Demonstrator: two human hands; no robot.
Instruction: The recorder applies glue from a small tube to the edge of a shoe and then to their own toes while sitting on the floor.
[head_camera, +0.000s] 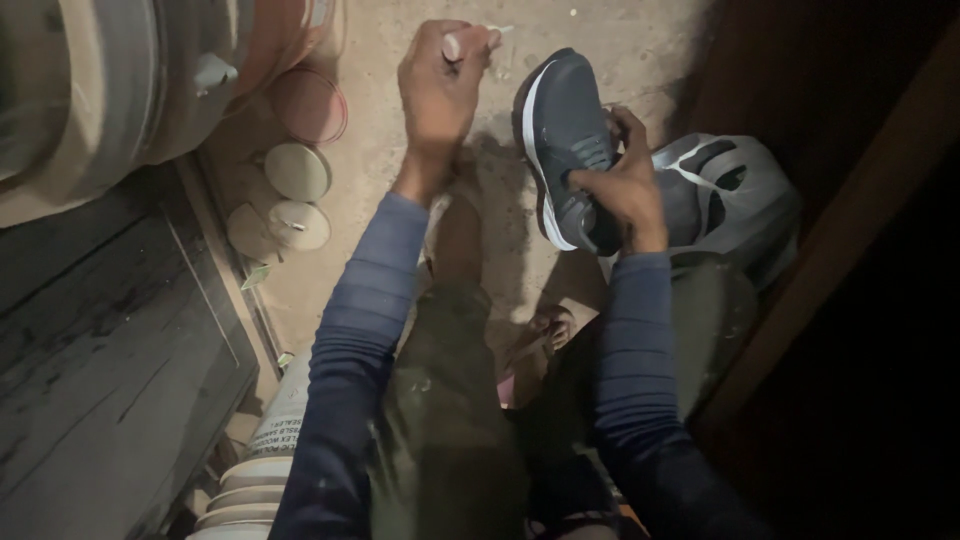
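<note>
**Grey shoe held over a dusty floor**

The right hand (622, 180) is wrapped around the heel end of a grey sports shoe (565, 140) with a white sole edge, fingers curled into its opening, holding it tilted with the toe pointing to the far side. The shoe sits right of centre, above the bare earthen floor (380, 250). The left hand (437, 85) is raised to the left of the shoe and apart from it, closed, with thumb and fingers pinching a small pale stick-like tool (478, 38); what kind it is cannot be told. Behind the right hand lies a grey and white plastic bag (735, 195). At the far left, round tins with pale lids (297, 172) stand on the floor beside a large drum (120, 80).
</note>
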